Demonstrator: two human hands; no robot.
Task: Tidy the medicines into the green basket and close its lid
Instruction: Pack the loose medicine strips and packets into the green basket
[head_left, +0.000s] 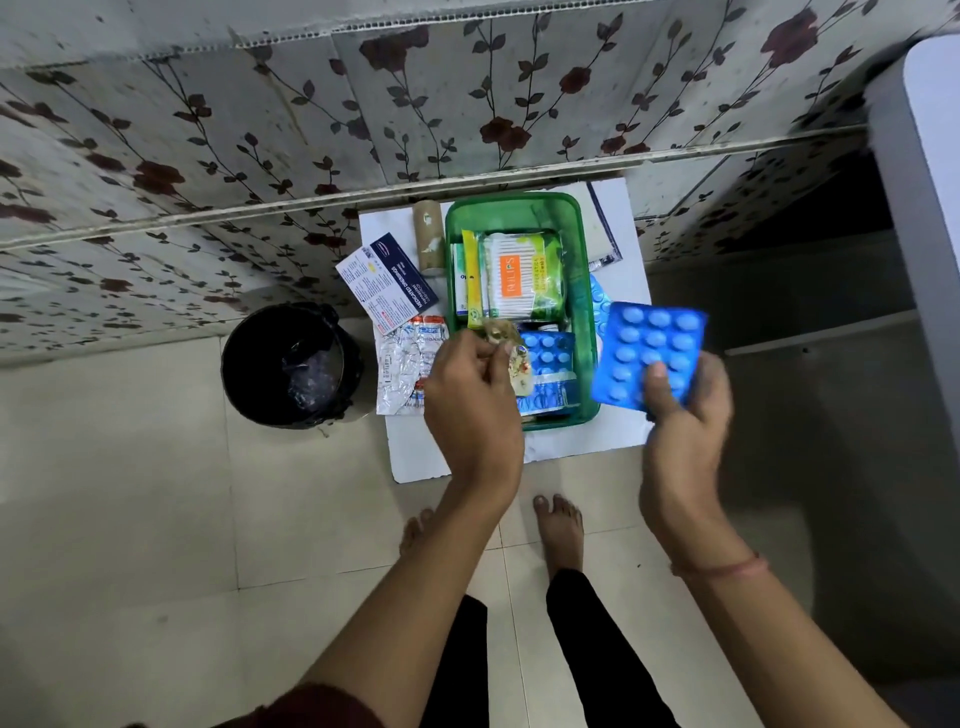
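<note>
**A:** Where are we now? Our right hand (680, 410) is pinching a blue pill sheet (649, 356) in the air, at the right of the frame, just past the side of the green basket (584, 312).

**B:** And our left hand (470, 387) is closed on a small crinkly packet (511, 358), low over the near end of the basket. (We can't read what the packet is.)

**A:** The basket sits in the middle of the frame on a white board (415, 457). It already has a pack of cotton buds (522, 275) and another blue sheet (545, 353) inside.

**B:** So we should lay the packet down flat first, near the bottom edge of the basket, then let go.

**A:** Then slide the blue sheet in flat on top of the other blue one. If it stands up on its edge, the lid may not shut, we think.

**B:** More things wait at the left: the silver pill strips (405, 369), the dressings box (387, 283) and a brown roll (428, 236).

**A:** Where is the lid?

**B:** We can't tell for sure. Let's pack flat and low, so it can close later.
</note>
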